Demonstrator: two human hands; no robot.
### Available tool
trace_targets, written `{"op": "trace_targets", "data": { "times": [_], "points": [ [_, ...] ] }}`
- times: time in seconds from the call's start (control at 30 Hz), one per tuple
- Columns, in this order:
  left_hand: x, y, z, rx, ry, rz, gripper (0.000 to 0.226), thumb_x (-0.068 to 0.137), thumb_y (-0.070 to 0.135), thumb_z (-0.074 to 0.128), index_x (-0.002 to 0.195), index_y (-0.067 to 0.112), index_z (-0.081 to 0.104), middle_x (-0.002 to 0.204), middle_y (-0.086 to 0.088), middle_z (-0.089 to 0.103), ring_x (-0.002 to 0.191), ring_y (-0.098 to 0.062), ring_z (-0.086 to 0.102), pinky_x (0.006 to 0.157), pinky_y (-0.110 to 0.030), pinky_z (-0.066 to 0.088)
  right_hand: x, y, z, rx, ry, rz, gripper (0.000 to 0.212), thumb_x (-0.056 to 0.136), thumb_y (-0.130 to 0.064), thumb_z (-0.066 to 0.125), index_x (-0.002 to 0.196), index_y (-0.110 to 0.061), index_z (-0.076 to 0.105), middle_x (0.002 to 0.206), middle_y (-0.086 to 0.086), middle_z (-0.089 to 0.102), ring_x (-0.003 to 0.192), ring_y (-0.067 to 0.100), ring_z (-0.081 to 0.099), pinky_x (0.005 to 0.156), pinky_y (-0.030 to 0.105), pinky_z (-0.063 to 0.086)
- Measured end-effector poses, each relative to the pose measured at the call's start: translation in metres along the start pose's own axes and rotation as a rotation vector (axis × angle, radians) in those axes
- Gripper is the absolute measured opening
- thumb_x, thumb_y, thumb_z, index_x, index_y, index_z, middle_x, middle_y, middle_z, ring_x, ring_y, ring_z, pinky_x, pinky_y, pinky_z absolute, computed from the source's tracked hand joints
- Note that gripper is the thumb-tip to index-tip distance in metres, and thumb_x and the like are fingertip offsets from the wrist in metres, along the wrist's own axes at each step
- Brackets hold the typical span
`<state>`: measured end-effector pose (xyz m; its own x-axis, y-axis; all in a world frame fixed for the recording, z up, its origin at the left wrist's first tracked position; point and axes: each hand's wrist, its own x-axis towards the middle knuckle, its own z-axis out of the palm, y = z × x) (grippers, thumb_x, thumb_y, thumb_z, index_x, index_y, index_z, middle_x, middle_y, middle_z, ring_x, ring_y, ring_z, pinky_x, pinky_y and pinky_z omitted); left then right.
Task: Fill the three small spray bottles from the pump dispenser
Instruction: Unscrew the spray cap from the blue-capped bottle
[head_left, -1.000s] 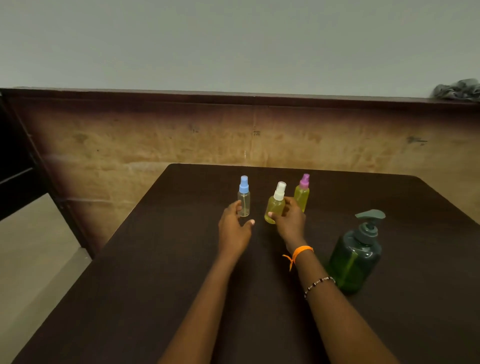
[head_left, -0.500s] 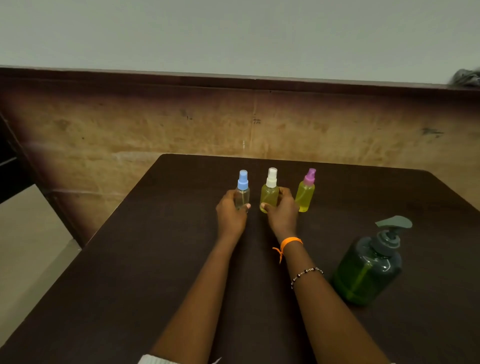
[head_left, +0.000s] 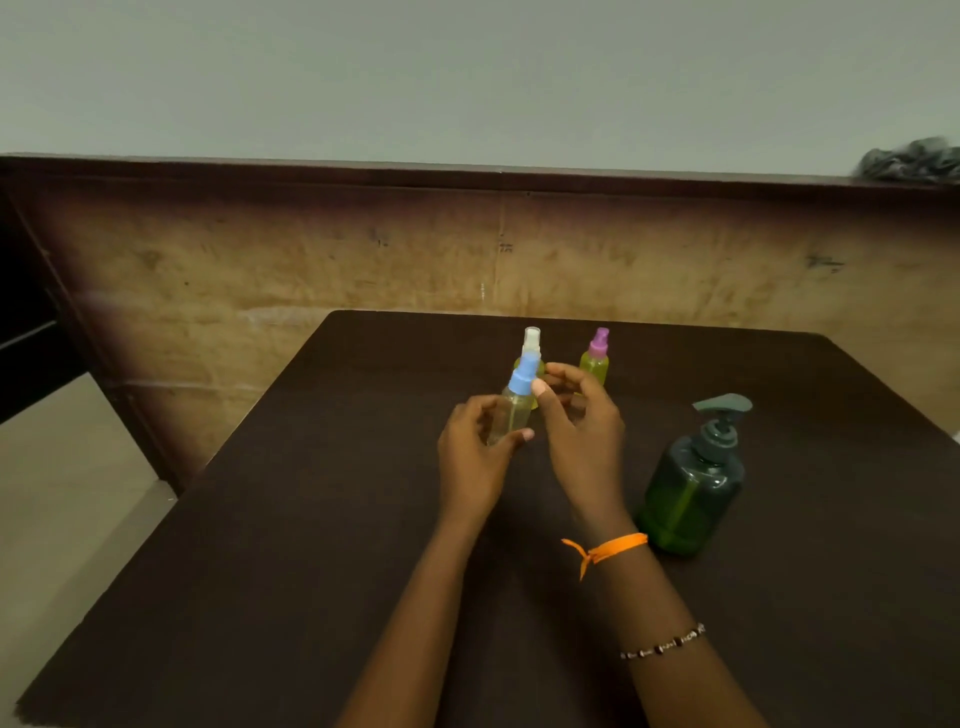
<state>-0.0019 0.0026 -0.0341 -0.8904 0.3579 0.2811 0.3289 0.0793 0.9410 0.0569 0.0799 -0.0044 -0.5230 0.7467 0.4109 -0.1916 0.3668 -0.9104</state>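
Holding the blue-capped bottle (head_left: 511, 410) by its body, the left hand (head_left: 475, 457) keeps it lifted and tilted in front of the white-capped bottle (head_left: 531, 349), presumably so the cap can be worked. The right hand (head_left: 584, 431) hovers with fingers curled at that blue cap; whether it actually grips the cap cannot be told. Standing right of the white-capped bottle is the pink-capped bottle (head_left: 596, 358) (both look filled yellow-green). Nearer and further right on the table (head_left: 260, 571), the pump dispenser (head_left: 693, 480) waits within reach.
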Motion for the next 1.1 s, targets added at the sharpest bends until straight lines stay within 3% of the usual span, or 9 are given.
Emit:
{"op": "trace_targets", "data": {
  "times": [0.13, 0.33, 0.5, 0.6, 0.67, 0.73, 0.9, 0.97, 1.1],
  "points": [
    [-0.036, 0.026, 0.001, 0.003, 0.083, 0.124, 0.035, 0.062, 0.011, 0.082, 0.086, 0.022, 0.059, 0.089, 0.008, 0.058, 0.081, -0.001, 0.058, 0.067, -0.007, 0.043, -0.016, -0.033, -0.019, 0.020, 0.027, -0.009, 0.024, 0.074, -0.016, 0.078, 0.082, -0.030, 0.062, 0.079, -0.008, 0.067, 0.065, -0.002, 0.060, 0.061, 0.016, 0.049],
    [-0.076, 0.057, 0.004, 0.091, 0.187, 0.256, 0.035, 0.061, 0.018, 0.084, 0.076, 0.022, 0.053, 0.080, 0.009, 0.055, 0.070, -0.004, 0.056, 0.060, -0.010, 0.042, -0.034, -0.058, -0.042, 0.057, 0.054, 0.076, 0.018, 0.073, -0.021, 0.078, 0.089, -0.017, 0.070, 0.079, -0.001, 0.071, 0.076, 0.013, 0.067, 0.069, 0.031, 0.055],
    [-0.093, 0.066, 0.000, 0.038, 0.085, 0.243, 0.023, 0.063, 0.019, 0.083, 0.076, 0.014, 0.064, 0.075, 0.006, 0.065, 0.063, -0.005, 0.061, 0.057, -0.014, 0.047, -0.043, -0.071, -0.061, 0.072, -0.036, 0.062, 0.010, 0.081, -0.011, 0.070, 0.088, -0.017, 0.069, 0.078, -0.003, 0.069, 0.073, 0.007, 0.064, 0.071, 0.028, 0.052],
    [-0.100, 0.074, -0.007, -0.112, -0.092, 0.154, 0.017, 0.069, 0.016, 0.078, 0.084, 0.019, 0.072, 0.075, 0.003, 0.070, 0.063, -0.001, 0.062, 0.060, -0.019, 0.051, -0.043, -0.079, -0.080, 0.219, -0.227, 0.130, 0.012, 0.088, -0.006, 0.060, 0.089, -0.015, 0.068, 0.079, -0.004, 0.071, 0.075, 0.003, 0.065, 0.070, 0.018, 0.051],
    [-0.104, 0.078, -0.011, -0.246, -0.236, 0.073, 0.017, 0.077, 0.015, 0.072, 0.092, 0.024, 0.072, 0.080, 0.002, 0.072, 0.073, -0.006, 0.064, 0.069, -0.030, 0.054, -0.042, -0.083, -0.096, 0.398, -0.410, 0.204, 0.018, 0.092, -0.006, 0.050, 0.102, -0.007, 0.065, 0.087, -0.002, 0.073, 0.086, 0.006, 0.067, 0.075, 0.019, 0.052],
    [-0.108, 0.081, -0.012, -0.332, -0.298, 0.040, 0.021, 0.082, 0.010, 0.067, 0.097, 0.025, 0.069, 0.088, 0.001, 0.072, 0.082, -0.009, 0.066, 0.075, -0.032, 0.055, -0.040, -0.086, -0.107, 0.483, -0.492, 0.238, 0.028, 0.094, -0.007, 0.044, 0.120, -0.006, 0.055, 0.102, 0.004, 0.070, 0.098, 0.012, 0.066, 0.081, 0.023, 0.053],
    [-0.113, 0.086, -0.011, -0.311, -0.274, 0.103, 0.029, 0.079, 0.009, 0.071, 0.098, 0.031, 0.064, 0.087, 0.010, 0.070, 0.081, -0.002, 0.063, 0.073, -0.020, 0.053, -0.043, -0.084, -0.105, 0.259, -0.359, 0.212, 0.056, 0.072, -0.028, 0.068, 0.123, -0.012, 0.050, 0.112, 0.009, 0.058, 0.105, 0.020, 0.059, 0.095, 0.036, 0.048],
    [-0.113, 0.087, -0.009, -0.329, -0.263, 0.091, 0.030, 0.079, 0.010, 0.071, 0.099, 0.029, 0.062, 0.090, 0.010, 0.069, 0.081, 0.000, 0.063, 0.071, -0.017, 0.052, -0.043, -0.085, -0.103, 0.288, -0.310, 0.226, 0.053, 0.069, -0.025, 0.071, 0.117, -0.012, 0.051, 0.104, 0.007, 0.060, 0.097, 0.015, 0.061, 0.095, 0.037, 0.048],
    [-0.113, 0.082, -0.005, -0.418, -0.242, -0.022, 0.024, 0.081, 0.012, 0.069, 0.101, 0.022, 0.059, 0.099, -0.003, 0.068, 0.092, -0.018, 0.066, 0.077, -0.039, 0.057, -0.041, -0.081, -0.108, 0.499, -0.395, 0.275, 0.040, 0.087, -0.009, 0.055, 0.126, -0.010, 0.046, 0.100, 0.008, 0.069, 0.097, 0.017, 0.065, 0.093, 0.036, 0.049]
  ]
}}
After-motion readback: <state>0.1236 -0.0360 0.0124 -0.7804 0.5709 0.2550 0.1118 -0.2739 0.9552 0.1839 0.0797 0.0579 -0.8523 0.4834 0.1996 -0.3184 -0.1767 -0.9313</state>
